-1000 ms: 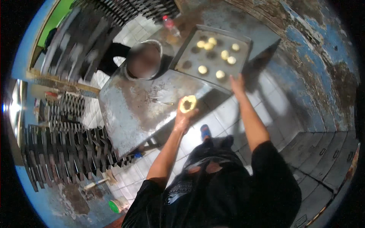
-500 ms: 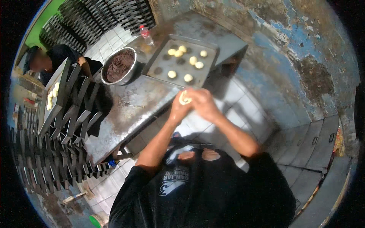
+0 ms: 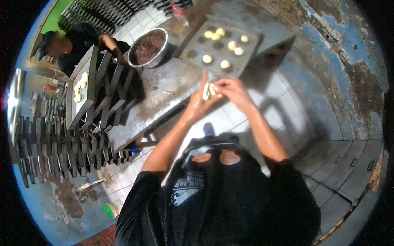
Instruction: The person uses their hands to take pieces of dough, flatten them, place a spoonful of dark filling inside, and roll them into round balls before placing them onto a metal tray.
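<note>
A small pale piece of dough (image 3: 206,92) lies across the fingers of my left hand (image 3: 198,104), its two flaps standing up with a gap between them. My left thumb points up beside it, and the hand cradles the dough. From the other side, my right hand (image 3: 234,93) pinches the dough's edge with thumb and fingertips. Both hands hang just off the near edge of the metal baking tray (image 3: 193,57). Several round dough balls (image 3: 225,64) sit spread out on that tray. What lies inside the dough is too small to tell.
Left of the tray stands a metal bowl (image 3: 163,52) of dark brown filling (image 3: 147,48) on the worn table (image 3: 147,102). A plastic bottle (image 3: 179,15) is behind. Stacked trays (image 3: 82,102) rise at the left, where another person (image 3: 80,43) bends over. A stained wall (image 3: 328,61) bounds the right.
My hands have parted a little; the dough, earlier mostly covered by them, now shows its two flaps. The view has shifted, so the table and tray appear higher and further right.
</note>
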